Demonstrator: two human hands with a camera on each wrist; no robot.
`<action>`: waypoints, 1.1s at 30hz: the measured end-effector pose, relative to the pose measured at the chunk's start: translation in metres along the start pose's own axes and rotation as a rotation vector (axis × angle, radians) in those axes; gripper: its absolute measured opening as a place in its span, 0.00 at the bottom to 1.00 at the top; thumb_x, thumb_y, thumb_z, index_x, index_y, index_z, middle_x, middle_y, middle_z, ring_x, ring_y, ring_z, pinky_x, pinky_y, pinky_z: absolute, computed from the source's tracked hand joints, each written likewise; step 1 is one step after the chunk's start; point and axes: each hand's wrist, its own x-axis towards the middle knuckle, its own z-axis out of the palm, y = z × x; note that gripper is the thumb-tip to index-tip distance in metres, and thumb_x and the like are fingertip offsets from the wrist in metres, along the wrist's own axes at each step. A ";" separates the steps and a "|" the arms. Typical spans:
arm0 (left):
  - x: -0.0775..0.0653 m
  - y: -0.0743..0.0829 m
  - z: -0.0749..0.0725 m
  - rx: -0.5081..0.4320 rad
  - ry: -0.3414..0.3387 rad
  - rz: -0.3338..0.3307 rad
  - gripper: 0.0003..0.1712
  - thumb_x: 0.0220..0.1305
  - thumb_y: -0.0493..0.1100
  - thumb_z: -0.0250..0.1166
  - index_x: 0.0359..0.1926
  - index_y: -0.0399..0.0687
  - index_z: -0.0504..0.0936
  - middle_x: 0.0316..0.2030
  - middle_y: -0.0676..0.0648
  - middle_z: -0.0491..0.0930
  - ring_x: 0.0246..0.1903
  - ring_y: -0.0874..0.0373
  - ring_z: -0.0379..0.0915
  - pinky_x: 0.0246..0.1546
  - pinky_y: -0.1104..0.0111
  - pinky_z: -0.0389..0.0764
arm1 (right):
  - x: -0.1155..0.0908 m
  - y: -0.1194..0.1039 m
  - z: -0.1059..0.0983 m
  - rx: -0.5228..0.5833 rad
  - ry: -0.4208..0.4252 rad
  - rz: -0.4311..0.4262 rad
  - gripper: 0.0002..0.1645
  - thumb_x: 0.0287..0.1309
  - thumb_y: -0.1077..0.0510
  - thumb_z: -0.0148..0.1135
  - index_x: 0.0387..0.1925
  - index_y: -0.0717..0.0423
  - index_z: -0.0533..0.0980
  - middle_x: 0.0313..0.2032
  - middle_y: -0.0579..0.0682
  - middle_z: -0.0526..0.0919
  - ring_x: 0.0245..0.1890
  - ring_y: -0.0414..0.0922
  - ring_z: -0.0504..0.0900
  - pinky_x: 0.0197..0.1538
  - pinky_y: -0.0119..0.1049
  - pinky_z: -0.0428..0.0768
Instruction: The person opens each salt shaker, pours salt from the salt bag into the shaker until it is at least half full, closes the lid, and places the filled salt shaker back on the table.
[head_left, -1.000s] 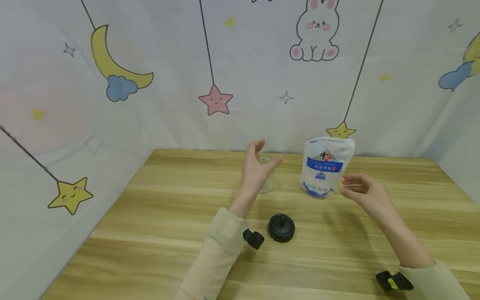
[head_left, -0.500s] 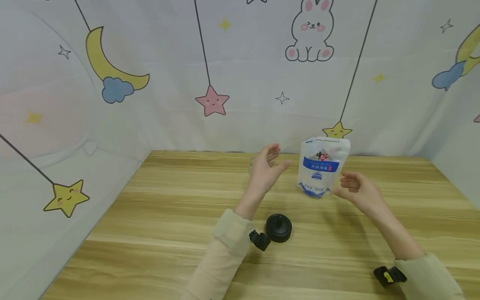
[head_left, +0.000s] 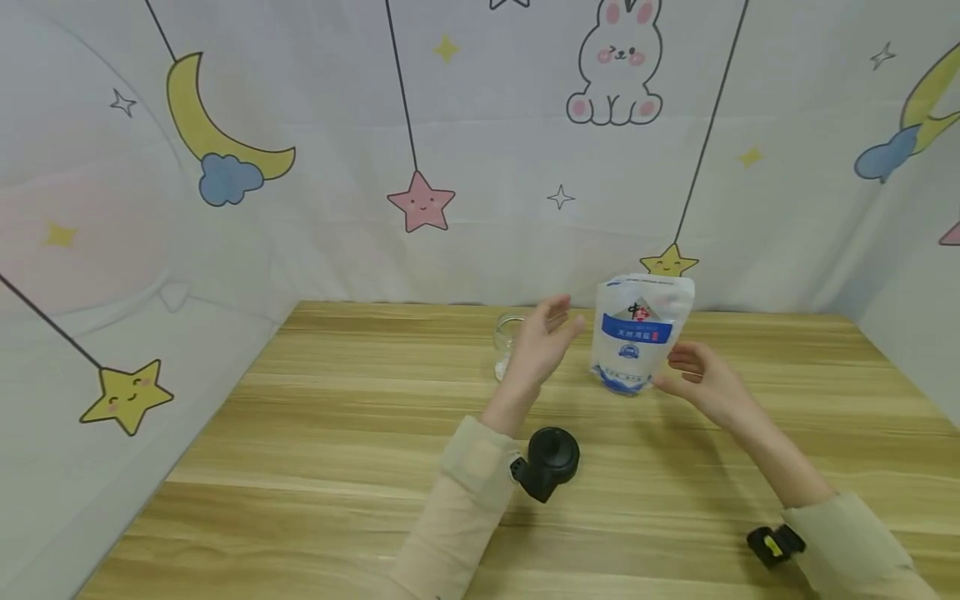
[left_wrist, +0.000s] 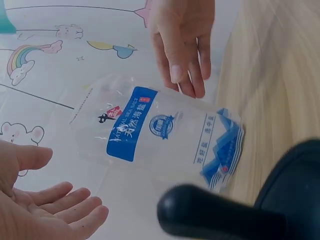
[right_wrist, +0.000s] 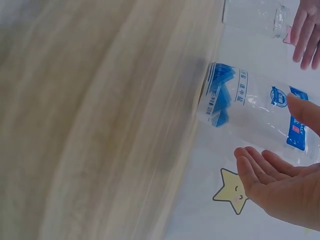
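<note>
A white and blue pouch of sea salt (head_left: 637, 333) stands upright at the back of the table. To its left my left hand (head_left: 538, 342) hovers with fingers spread and loosely bent, holding nothing. My right hand (head_left: 708, 383) is at the pouch's right side, its fingertips right at the edge, thumb and fingers apart. In the left wrist view both hands flank the pouch (left_wrist: 170, 130). Behind my left hand, partly hidden, is an uncovered glass jar (head_left: 507, 333), also seen in the right wrist view. A black round lid with a knob (head_left: 555, 450) lies nearer me.
The wooden table (head_left: 337, 433) reaches back to a white curtain (head_left: 495, 125) printed with stars, a moon and a rabbit. My left wrist's camera (head_left: 534, 479) overlaps the lid's lower left edge in the head view.
My left hand has moved right, away from in front of the jar and closer to the pouch. My right hand has come slightly left, up to the pouch's edge. The head view has shifted slightly.
</note>
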 end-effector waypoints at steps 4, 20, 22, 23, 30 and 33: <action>0.001 0.001 0.005 -0.039 0.013 -0.046 0.28 0.69 0.48 0.57 0.67 0.48 0.67 0.67 0.47 0.68 0.68 0.52 0.63 0.68 0.58 0.66 | 0.002 0.001 0.001 0.003 -0.015 0.008 0.47 0.62 0.48 0.61 0.69 0.72 0.52 0.64 0.74 0.63 0.64 0.69 0.64 0.66 0.62 0.65; 0.005 0.000 0.030 -0.145 0.028 -0.173 0.29 0.70 0.49 0.55 0.69 0.51 0.63 0.71 0.47 0.62 0.70 0.49 0.57 0.71 0.52 0.60 | 0.011 0.007 0.005 0.078 -0.084 0.046 0.47 0.63 0.47 0.60 0.69 0.72 0.50 0.65 0.73 0.62 0.65 0.68 0.65 0.65 0.61 0.67; 0.005 0.000 0.035 -0.165 0.039 -0.184 0.30 0.70 0.49 0.55 0.70 0.52 0.62 0.71 0.47 0.61 0.71 0.49 0.56 0.71 0.52 0.60 | 0.012 0.007 0.005 0.072 -0.087 0.049 0.47 0.63 0.47 0.60 0.69 0.72 0.50 0.65 0.73 0.62 0.64 0.68 0.65 0.64 0.62 0.68; 0.005 0.000 0.038 -0.174 0.042 -0.192 0.30 0.70 0.50 0.55 0.70 0.52 0.61 0.71 0.47 0.60 0.71 0.49 0.56 0.71 0.51 0.60 | 0.013 0.007 0.005 0.071 -0.088 0.050 0.47 0.63 0.48 0.60 0.69 0.72 0.50 0.65 0.74 0.62 0.64 0.68 0.65 0.64 0.62 0.68; 0.008 0.002 0.052 -0.248 0.060 -0.221 0.32 0.72 0.50 0.52 0.73 0.53 0.55 0.73 0.47 0.57 0.73 0.48 0.51 0.73 0.50 0.54 | 0.020 0.005 -0.003 0.042 -0.106 0.063 0.45 0.62 0.48 0.60 0.69 0.69 0.54 0.64 0.72 0.65 0.64 0.67 0.67 0.63 0.63 0.69; 0.009 0.003 0.055 -0.243 0.077 -0.226 0.31 0.73 0.51 0.50 0.72 0.54 0.55 0.73 0.48 0.58 0.72 0.49 0.53 0.73 0.50 0.54 | 0.022 0.003 -0.006 -0.003 -0.105 0.061 0.45 0.62 0.46 0.61 0.69 0.68 0.56 0.63 0.72 0.67 0.62 0.67 0.68 0.61 0.62 0.71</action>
